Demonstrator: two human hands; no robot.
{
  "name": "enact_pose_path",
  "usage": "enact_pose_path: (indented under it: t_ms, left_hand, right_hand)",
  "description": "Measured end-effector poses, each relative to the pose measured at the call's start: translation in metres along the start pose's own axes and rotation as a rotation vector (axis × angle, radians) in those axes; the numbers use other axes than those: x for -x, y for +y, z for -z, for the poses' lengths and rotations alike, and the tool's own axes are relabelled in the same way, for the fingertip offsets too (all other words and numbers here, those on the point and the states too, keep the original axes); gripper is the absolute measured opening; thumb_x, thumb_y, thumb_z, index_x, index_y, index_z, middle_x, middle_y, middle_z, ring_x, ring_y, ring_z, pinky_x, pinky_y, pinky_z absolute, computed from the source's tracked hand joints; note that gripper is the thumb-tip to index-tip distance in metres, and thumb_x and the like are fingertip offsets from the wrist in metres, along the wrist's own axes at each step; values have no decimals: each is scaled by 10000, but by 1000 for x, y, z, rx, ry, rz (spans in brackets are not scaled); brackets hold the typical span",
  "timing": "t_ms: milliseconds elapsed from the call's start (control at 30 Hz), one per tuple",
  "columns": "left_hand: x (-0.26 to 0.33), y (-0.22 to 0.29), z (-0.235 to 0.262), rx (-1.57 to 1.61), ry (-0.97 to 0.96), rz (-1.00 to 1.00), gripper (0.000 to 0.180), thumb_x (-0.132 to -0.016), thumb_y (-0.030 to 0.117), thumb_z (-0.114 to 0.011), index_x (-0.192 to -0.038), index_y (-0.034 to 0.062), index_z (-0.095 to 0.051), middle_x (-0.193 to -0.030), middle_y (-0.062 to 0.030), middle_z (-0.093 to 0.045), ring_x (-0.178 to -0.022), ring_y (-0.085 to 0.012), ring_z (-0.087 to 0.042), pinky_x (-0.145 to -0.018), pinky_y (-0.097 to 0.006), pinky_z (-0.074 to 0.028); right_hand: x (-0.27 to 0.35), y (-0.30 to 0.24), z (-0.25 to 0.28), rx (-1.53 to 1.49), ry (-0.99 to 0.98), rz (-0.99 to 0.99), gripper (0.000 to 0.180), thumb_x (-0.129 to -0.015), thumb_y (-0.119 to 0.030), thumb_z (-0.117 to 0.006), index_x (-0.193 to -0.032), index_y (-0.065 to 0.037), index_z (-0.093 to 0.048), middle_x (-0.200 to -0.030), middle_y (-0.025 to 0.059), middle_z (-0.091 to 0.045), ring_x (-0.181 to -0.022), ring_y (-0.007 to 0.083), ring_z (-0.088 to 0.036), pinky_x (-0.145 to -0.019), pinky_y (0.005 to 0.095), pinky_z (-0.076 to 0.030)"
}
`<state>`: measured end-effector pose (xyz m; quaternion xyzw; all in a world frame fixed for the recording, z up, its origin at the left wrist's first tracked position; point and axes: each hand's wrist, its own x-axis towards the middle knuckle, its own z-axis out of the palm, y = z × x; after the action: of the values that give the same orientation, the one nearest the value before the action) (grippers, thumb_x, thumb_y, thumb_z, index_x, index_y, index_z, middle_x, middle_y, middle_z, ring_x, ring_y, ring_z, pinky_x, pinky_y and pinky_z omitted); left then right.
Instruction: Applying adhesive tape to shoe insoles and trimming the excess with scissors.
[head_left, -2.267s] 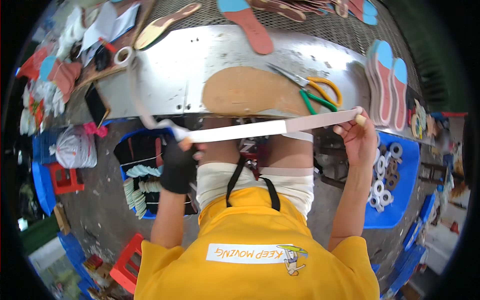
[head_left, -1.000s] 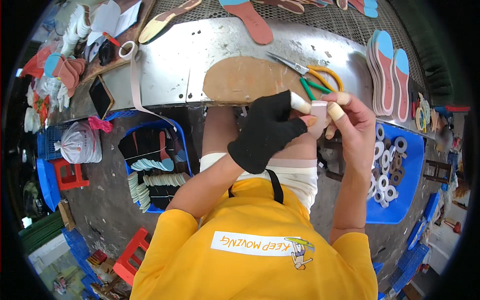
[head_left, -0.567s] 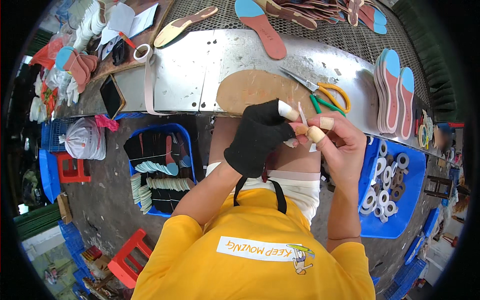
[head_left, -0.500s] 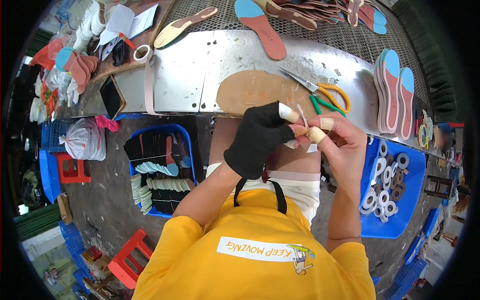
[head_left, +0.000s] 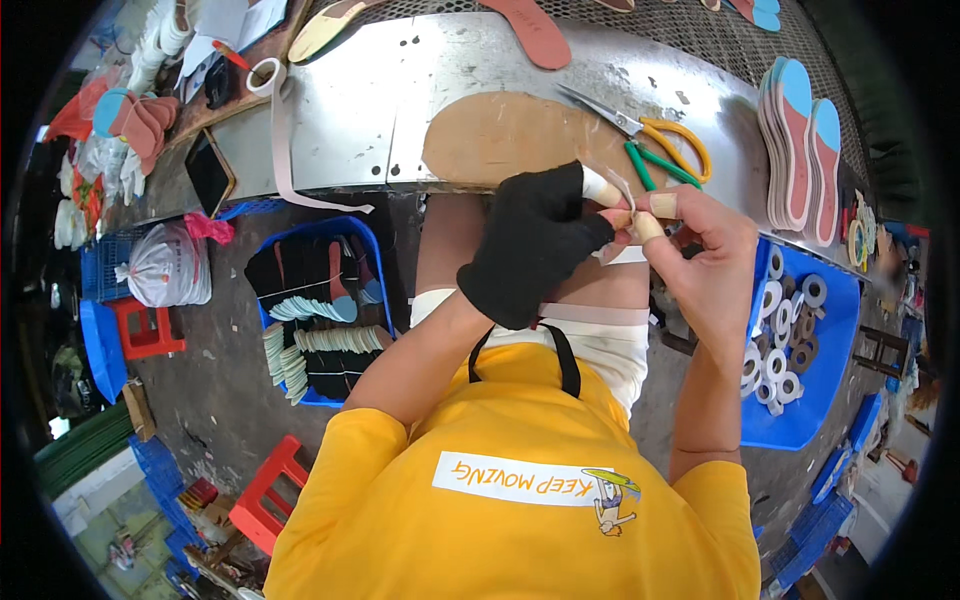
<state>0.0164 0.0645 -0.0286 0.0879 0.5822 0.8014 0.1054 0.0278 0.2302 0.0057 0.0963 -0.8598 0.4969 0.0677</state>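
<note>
My left hand (head_left: 535, 245), in a black fingerless glove, and my bare right hand (head_left: 708, 250) meet above my lap at the bench edge. Pale tape wraps fingertips on both. Their thumbs and forefingers pinch a thin whitish strip (head_left: 624, 187), which looks like tape; its lower part is hidden by the fingers. Just beyond the hands lie scissors (head_left: 660, 133) with yellow and green handles, beside a worn brown oval board (head_left: 500, 135). Farther left on the bench sits a white tape roll (head_left: 266, 78), its loose tail hanging over the edge.
Stacked red-and-blue insoles (head_left: 797, 140) stand at right on the metal bench (head_left: 340, 130). A phone (head_left: 209, 172) lies at left. Below are a blue bin of tape rolls (head_left: 815, 425), a blue bin of insoles and black pieces (head_left: 385, 290), and red stools (head_left: 268, 495).
Both hands have shifted slightly right, still pinching the strip close together. The view has tilted, so the bench sits higher. More of the tape roll's hanging tail shows.
</note>
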Motion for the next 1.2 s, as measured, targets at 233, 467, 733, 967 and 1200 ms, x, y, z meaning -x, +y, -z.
enact_pose_path:
  t_ms: [233,467,733,967,1200]
  left_hand:
    - [3,-14,2,-39,18,-22,84,-833,31,-656,-882,-34,-632,-736,-89,-673,-648,-109,-643,-594,-237,-498]
    - [4,-20,-1,69,10,55,76,-837,19,-638,-892,-29,-617,-768,-82,-669,-673,-113,-644,-597,-243,-496]
    - [48,-190,58,-743,-411,143,338,-713,225,-732,-988,63,-620,-858,-87,-669,-766,-192,-650,-697,-330,-503]
    - [22,-134,59,-956,-832,310,327,-711,243,-700,-989,95,-614,-889,-87,-659,-824,-209,-643,-726,-329,-496]
    - [16,-20,88,-466,-503,243,228,-785,125,-685,-985,26,-641,-808,-55,-656,-730,-126,-608,-685,-272,-486]
  right_hand:
    - [4,6,0,-7,-23,-7,118,-739,19,-667,-855,17,-683,-672,52,-624,-561,63,-585,-490,199,-430]
    - [10,7,5,-104,-41,-120,146,-770,30,-654,-908,-4,-686,-720,-2,-636,-580,40,-559,-516,196,-432]
    - [46,59,77,451,214,-212,260,-767,9,-668,-1027,0,-653,-842,13,-653,-646,50,-525,-567,206,-422]
    - [58,77,8,308,-295,56,299,-800,-86,-677,-1082,-13,-610,-996,124,-635,-863,208,-628,-765,318,-505]
    - [35,62,24,-400,-518,-326,179,-840,-156,-658,-770,-3,-596,-692,-15,-558,-635,36,-496,-547,211,-375]
